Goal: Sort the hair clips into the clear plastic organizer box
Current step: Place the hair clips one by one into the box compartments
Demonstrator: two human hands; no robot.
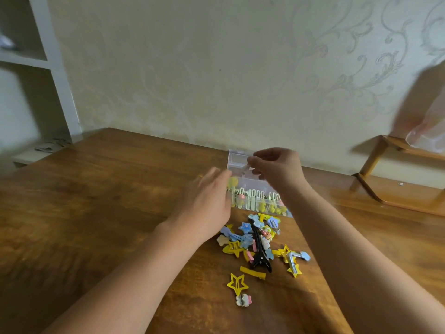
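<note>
A clear plastic organizer box point(237, 159) stands on the wooden table point(96, 189) near the wall, with several pale green and yellow clips point(255, 201) in its front compartment. My right hand point(277, 166) hovers over the box's middle, fingers curled and pinching a small pale clip that is hard to make out. My left hand point(208, 201) is blurred, fingers loosely extended, at the box's left side. In front of the box lies a pile of hair clips point(255, 239): yellow stars, blue stars, a black claw clip point(260, 256). A yellow star clip point(237, 283) lies apart.
A white shelf unit point(36, 56) stands at the far left. A wooden rack point(397, 177) with a plastic bag point(426, 138) is at the right by the wall. A small white-and-pink clip point(243, 300) lies nearest me.
</note>
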